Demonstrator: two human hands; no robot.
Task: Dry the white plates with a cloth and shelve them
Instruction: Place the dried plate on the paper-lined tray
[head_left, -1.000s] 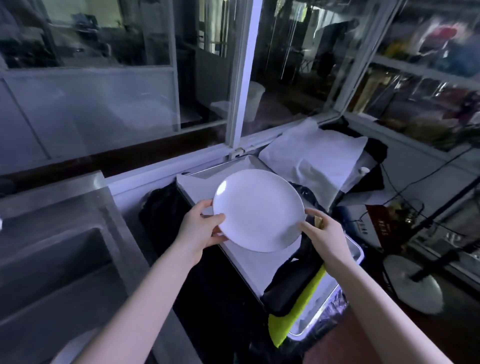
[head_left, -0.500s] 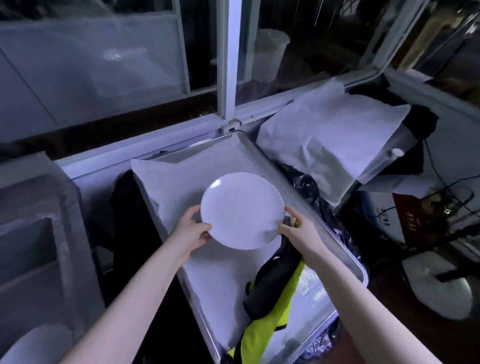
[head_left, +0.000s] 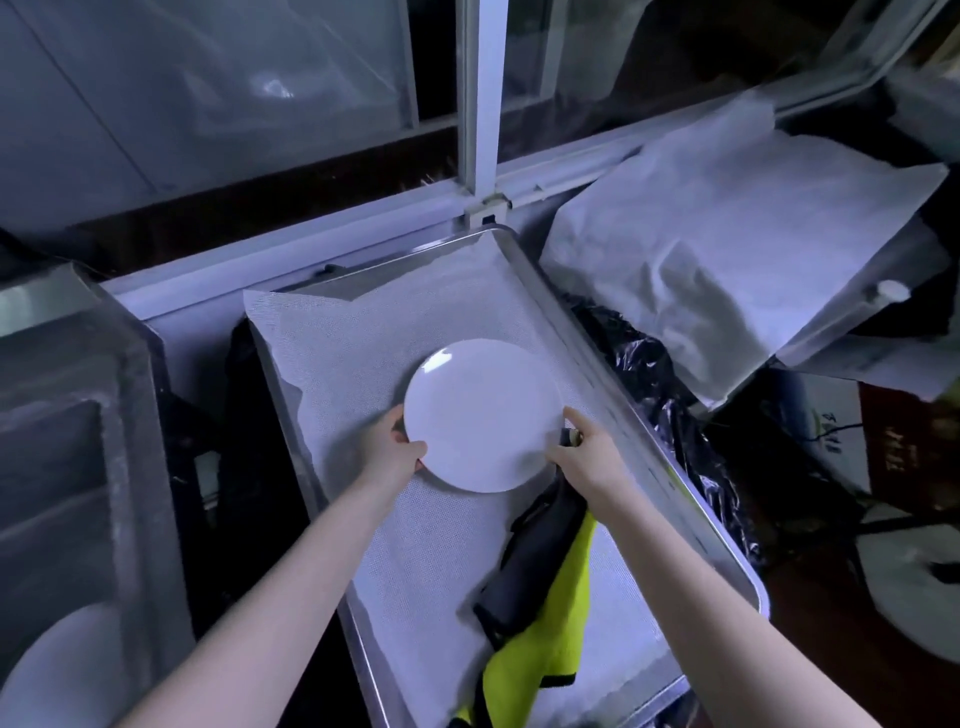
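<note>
A round white plate (head_left: 480, 413) lies low over the white liner of a metal tray (head_left: 597, 358), near the tray's middle. My left hand (head_left: 392, 449) grips its left rim, thumb on top. My right hand (head_left: 584, 457) holds the right rim and also keeps hold of a black and yellow-green cloth (head_left: 540, 592), which trails from under that hand down over the tray's near half. Another white plate (head_left: 57, 670) shows in the sink at the bottom left corner.
A steel sink (head_left: 67, 441) stands left of the tray. A window frame (head_left: 480, 104) runs along the back. White sheeting (head_left: 727, 244) covers a heap at the right, with black plastic (head_left: 649, 374) beside the tray. A round white object (head_left: 914, 587) lies at far right.
Both hands have brought the plate down from chest height toward the tray liner. The view has tipped downward, showing more of the tray and the sink plate.
</note>
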